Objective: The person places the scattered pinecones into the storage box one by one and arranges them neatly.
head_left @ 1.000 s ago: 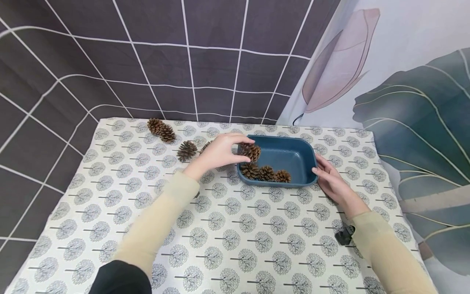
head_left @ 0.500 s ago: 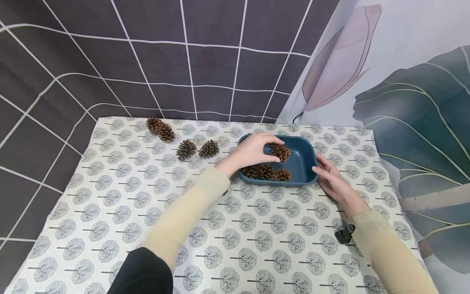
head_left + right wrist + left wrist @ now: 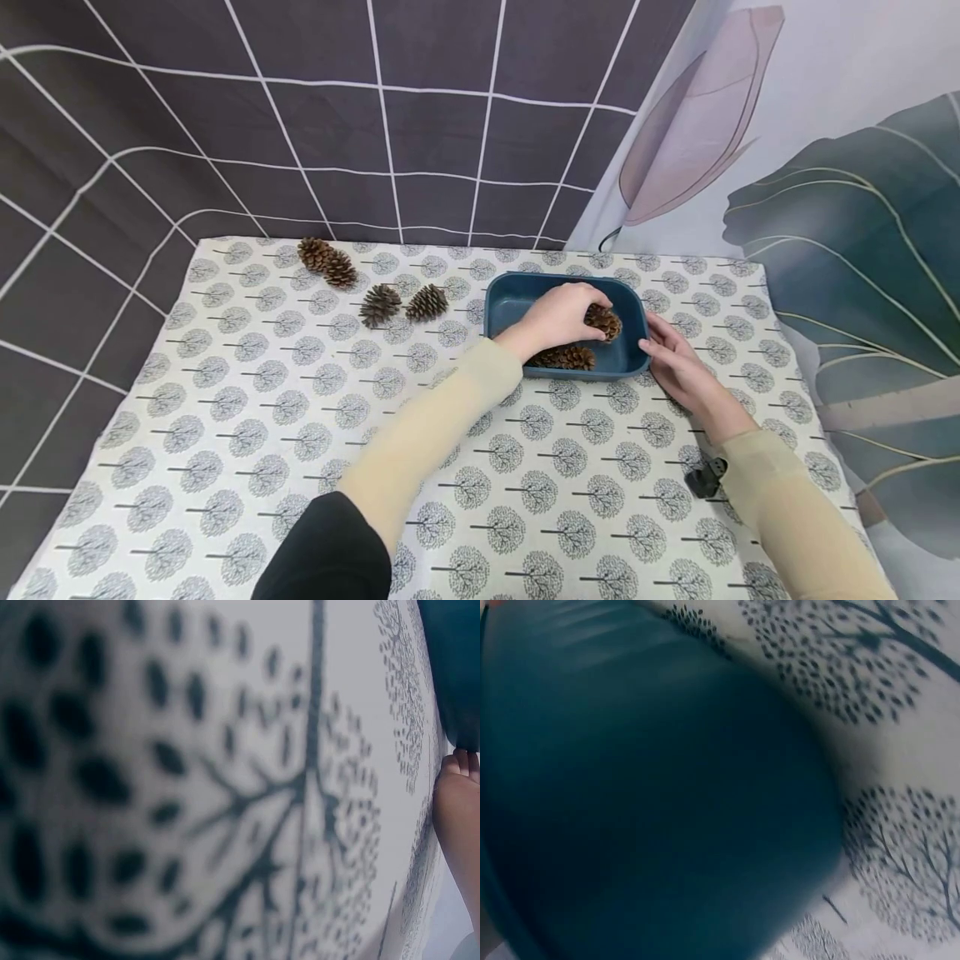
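Note:
My left hand [image 3: 558,317] reaches over the blue plastic box [image 3: 517,287] and pinches a brown pine cone [image 3: 604,322] between thumb and fingers, low inside its right half. More pine cones [image 3: 573,357] lie along the near wall of the box, partly covered by that hand. At the right end, my right hand [image 3: 682,367] holds the box, thumb at the rim and fingers along the outer wall. The left wrist view is mostly filled by the dark blue box wall [image 3: 667,787]. Fingers [image 3: 463,763] meet the box's edge in the right wrist view.
Left of the box, two single pine cones [image 3: 427,303] lie side by side on the tree-print tablecloth [image 3: 322,433]. Farther back left is a touching pair of pine cones [image 3: 327,262]. A dark tiled-pattern curtain [image 3: 435,125] hangs behind the table.
My left hand has carried its pine cone rightward across the box, from the left end into the right half, and lower. The right hand has stayed at the box's right end.

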Tool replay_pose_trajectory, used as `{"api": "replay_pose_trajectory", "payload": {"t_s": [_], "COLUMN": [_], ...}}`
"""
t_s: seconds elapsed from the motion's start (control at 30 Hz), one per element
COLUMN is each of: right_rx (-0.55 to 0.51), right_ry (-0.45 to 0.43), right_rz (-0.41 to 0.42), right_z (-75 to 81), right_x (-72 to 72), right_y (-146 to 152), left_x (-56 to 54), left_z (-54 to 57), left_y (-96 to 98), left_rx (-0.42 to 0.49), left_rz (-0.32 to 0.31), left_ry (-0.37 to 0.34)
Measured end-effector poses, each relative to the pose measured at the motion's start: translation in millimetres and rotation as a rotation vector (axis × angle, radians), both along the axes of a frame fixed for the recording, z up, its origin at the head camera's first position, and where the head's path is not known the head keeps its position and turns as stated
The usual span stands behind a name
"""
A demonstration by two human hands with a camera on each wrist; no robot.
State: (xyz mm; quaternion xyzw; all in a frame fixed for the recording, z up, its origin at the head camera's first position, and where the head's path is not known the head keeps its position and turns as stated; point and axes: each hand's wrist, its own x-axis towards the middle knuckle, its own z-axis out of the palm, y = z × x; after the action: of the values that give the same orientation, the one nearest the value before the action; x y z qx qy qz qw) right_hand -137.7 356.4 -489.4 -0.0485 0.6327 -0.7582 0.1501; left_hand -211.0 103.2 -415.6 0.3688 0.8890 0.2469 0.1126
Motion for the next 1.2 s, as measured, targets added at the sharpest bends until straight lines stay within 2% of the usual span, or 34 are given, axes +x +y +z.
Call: {"api": "replay_pose_trajectory", "payload": {"t_s": [0.37,0.77,1.2], "right_rx": [0.041,0.004,0.007], "right_ry": [-0.012,-0.016,-0.002], "right_rz": [0.016,-0.002,0.014], "right_z": [4.1,4.1,2.5], "right_x": [-0.6,0.0,1.2], "right_y": [-1.0,-1.8,-0.6], "left_x": [1.7,8.4,11.1], "left_z": [-7.6,-16.7,-15.5], "left_y": [19.5,27.9,28.2], "left_rx": [-0.11,-0.094,-0.098], "left_rz": [-0.02,-0.069,-0.16], "left_ry": [-0.017,-0.04,-0.028]}}
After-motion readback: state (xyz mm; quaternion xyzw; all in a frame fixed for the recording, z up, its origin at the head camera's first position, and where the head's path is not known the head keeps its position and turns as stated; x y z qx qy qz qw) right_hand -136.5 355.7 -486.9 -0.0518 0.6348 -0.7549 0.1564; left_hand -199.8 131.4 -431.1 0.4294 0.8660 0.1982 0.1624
